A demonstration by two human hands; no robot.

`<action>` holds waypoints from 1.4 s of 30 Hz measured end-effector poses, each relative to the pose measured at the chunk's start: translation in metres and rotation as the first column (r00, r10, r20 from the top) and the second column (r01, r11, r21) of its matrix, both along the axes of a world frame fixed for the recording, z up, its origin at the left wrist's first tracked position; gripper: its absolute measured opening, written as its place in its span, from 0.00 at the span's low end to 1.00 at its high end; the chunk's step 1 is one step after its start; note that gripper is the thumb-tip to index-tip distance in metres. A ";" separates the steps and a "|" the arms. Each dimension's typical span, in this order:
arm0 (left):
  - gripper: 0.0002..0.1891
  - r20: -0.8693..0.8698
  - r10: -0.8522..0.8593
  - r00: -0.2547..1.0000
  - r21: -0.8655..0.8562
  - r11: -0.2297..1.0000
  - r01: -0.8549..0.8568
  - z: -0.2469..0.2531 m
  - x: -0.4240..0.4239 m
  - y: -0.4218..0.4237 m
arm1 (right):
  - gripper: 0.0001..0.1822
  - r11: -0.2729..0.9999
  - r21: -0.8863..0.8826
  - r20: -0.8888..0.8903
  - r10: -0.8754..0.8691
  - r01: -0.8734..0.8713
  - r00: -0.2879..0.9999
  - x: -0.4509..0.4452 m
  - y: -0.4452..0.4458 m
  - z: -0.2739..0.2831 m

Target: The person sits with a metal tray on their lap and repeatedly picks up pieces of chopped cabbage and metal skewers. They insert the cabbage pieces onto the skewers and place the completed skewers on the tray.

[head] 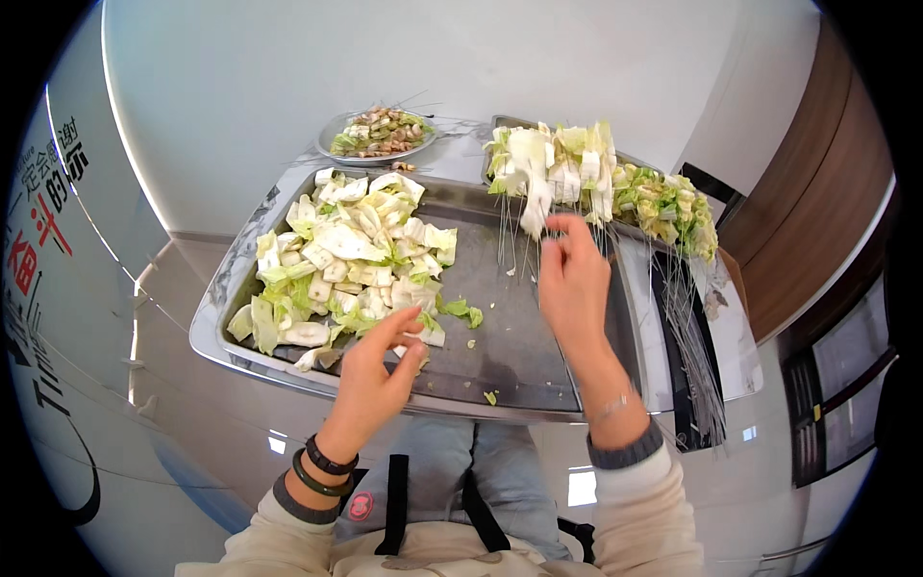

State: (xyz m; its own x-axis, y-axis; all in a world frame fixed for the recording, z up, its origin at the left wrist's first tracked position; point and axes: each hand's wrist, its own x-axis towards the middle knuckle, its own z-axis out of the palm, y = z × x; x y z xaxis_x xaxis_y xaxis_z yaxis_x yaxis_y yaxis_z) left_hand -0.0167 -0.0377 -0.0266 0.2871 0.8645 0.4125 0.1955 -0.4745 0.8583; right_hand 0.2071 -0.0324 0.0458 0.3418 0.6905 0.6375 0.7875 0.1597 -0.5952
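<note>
My left hand [382, 360] is over the front of the large metal tray [505, 411], beside a heap of cut cabbage pieces [350, 241], its thumb and fingers apart with nothing between them. My right hand [575, 278], slightly blurred, is above the tray's right part, fingers bent near the wire ends of cabbage skewers [566, 169]. A pale cabbage piece [535, 209] hangs just before its fingertips. A thin wire shows beside the right forearm; whether the hand grips a skewer cannot be made out. The loaded skewers lie piled on a second metal tray [505, 121].
Behind the large tray stands a metal plate [375, 160] of filled skewers. More leafy skewers [667, 205] lie at the right. A bundle of bare metal skewers [696, 360] rests on a black strip at the marble-patterned table's [735, 339] right side. A wall [433, 50] rises behind.
</note>
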 end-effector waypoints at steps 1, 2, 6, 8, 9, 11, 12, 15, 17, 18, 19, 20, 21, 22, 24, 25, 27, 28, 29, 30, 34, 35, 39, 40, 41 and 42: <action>0.20 -0.028 0.003 1.000 0.009 1.000 -0.003 -0.003 0.000 -0.001 | 0.09 1.000 -0.008 0.029 -0.029 0.029 0.999 0.009 0.021 0.001; 0.19 -0.035 0.025 0.999 0.032 0.999 -0.024 -0.001 0.000 -0.004 | 0.10 0.998 -0.013 0.085 -0.066 0.067 0.994 0.016 0.045 0.000; 0.20 -0.154 0.031 0.988 0.178 0.984 -0.003 0.002 0.001 -0.005 | 0.12 0.968 -0.057 0.270 -0.220 0.244 0.937 0.040 0.122 0.001; 0.20 -0.184 0.043 0.982 0.192 0.981 -0.007 0.001 0.003 -0.005 | 0.14 0.933 -0.157 0.336 -0.258 0.324 0.906 0.051 0.140 0.001; 0.20 -0.204 0.049 0.978 0.197 0.980 -0.008 0.000 0.004 -0.005 | 0.14 0.903 -0.238 0.367 -0.256 0.356 0.894 0.058 0.145 0.000; 0.18 -0.190 0.073 0.979 0.257 0.966 -0.022 -0.004 0.001 -0.002 | 0.18 0.845 -0.419 0.393 -0.161 0.332 0.905 0.054 0.147 0.005; 0.17 -0.191 0.080 0.978 0.268 0.963 -0.026 -0.003 -0.001 -0.001 | 0.19 0.859 -0.386 0.470 -0.130 0.336 0.873 0.054 0.136 0.005; 0.17 -0.170 0.097 0.981 0.268 0.962 -0.048 -0.003 -0.006 0.000 | 0.17 0.917 -0.363 0.436 0.012 0.164 0.900 0.055 0.066 0.002; 0.17 -0.165 0.092 0.982 0.303 0.952 -0.038 -0.004 -0.007 0.000 | 0.15 0.896 -0.420 0.374 0.028 0.143 0.927 0.045 -0.002 -0.007; 0.17 -0.147 0.090 0.985 0.303 0.952 -0.042 -0.006 -0.006 -0.001 | 0.16 0.834 -0.515 0.383 0.019 0.197 0.924 0.045 -0.033 -0.014; 0.16 -0.150 0.079 0.986 0.301 0.953 -0.031 -0.006 -0.004 -0.002 | 0.16 0.831 -0.492 0.469 0.003 0.258 0.883 0.051 -0.062 -0.032; 0.16 -0.153 0.071 0.986 0.300 0.954 -0.022 -0.004 -0.003 -0.002 | 0.17 0.829 -0.461 0.550 -0.011 0.315 0.835 0.055 -0.085 -0.046; 0.16 -0.162 0.068 0.984 0.305 0.952 -0.016 -0.002 -0.004 -0.003 | 0.16 0.767 -0.516 0.557 -0.037 0.381 0.829 0.053 -0.099 -0.055; 0.16 -0.166 0.073 0.984 0.307 0.952 -0.019 -0.002 -0.003 -0.003 | 0.14 0.755 -0.512 0.578 -0.051 0.410 0.815 0.052 -0.103 -0.061; 0.16 -0.170 0.076 0.983 0.318 0.948 -0.018 -0.005 -0.002 -0.001 | 0.10 0.710 -0.528 0.580 -0.099 0.466 0.808 0.053 -0.105 -0.069; 0.15 -0.186 0.081 0.979 0.317 0.948 -0.018 -0.005 -0.002 -0.002 | 0.08 0.677 -0.549 0.563 -0.134 0.491 0.815 0.054 -0.104 -0.071; 0.15 -0.215 0.092 0.972 0.316 0.949 -0.020 -0.005 -0.004 -0.004 | 0.05 0.656 -0.549 0.552 -0.180 0.518 0.814 0.055 -0.104 -0.074; 0.14 -0.198 0.065 0.978 0.277 0.961 -0.007 -0.004 -0.004 -0.004 | 0.04 0.670 -0.527 0.558 -0.191 0.522 0.808 0.056 -0.104 -0.074; 0.13 -0.179 0.037 0.983 0.238 0.971 0.007 -0.004 -0.005 -0.004 | 0.03 0.683 -0.504 0.563 -0.202 0.528 0.801 0.056 -0.105 -0.073; 0.12 -0.159 0.015 0.987 0.202 0.979 0.017 -0.003 -0.007 -0.003 | 0.03 0.713 -0.472 0.571 -0.200 0.518 0.796 0.055 -0.105 -0.073; 0.11 -0.187 -0.036 0.982 0.071 0.996 0.050 0.016 -0.028 0.032 | 0.03 0.766 -0.398 0.566 -0.229 0.505 0.792 0.057 -0.112 -0.075; 0.10 -0.260 0.054 0.964 0.177 0.984 -0.007 0.027 -0.036 0.045 | 0.03 0.770 -0.390 0.556 -0.240 0.505 0.796 0.058 -0.113 -0.075; 0.12 -0.641 0.326 0.695 0.406 0.912 -0.053 0.047 -0.056 0.110 | 0.02 0.838 -0.385 0.448 -0.195 0.386 0.872 0.064 -0.115 -0.076; 0.12 -0.649 0.353 0.674 0.480 0.877 0.002 0.043 -0.058 0.124 | 0.02 0.851 -0.381 0.422 -0.187 0.360 0.887 0.063 -0.115 -0.074; 0.12 -0.654 0.381 0.653 0.546 0.836 0.060 0.036 -0.060 0.138 | 0.02 0.864 -0.377 0.397 -0.177 0.335 0.901 0.061 -0.114 -0.073; 0.12 -0.659 0.403 0.635 0.602 0.789 0.123 0.031 -0.060 0.149 | 0.02 0.856 -0.396 0.381 -0.175 0.332 0.908 0.061 -0.113 -0.072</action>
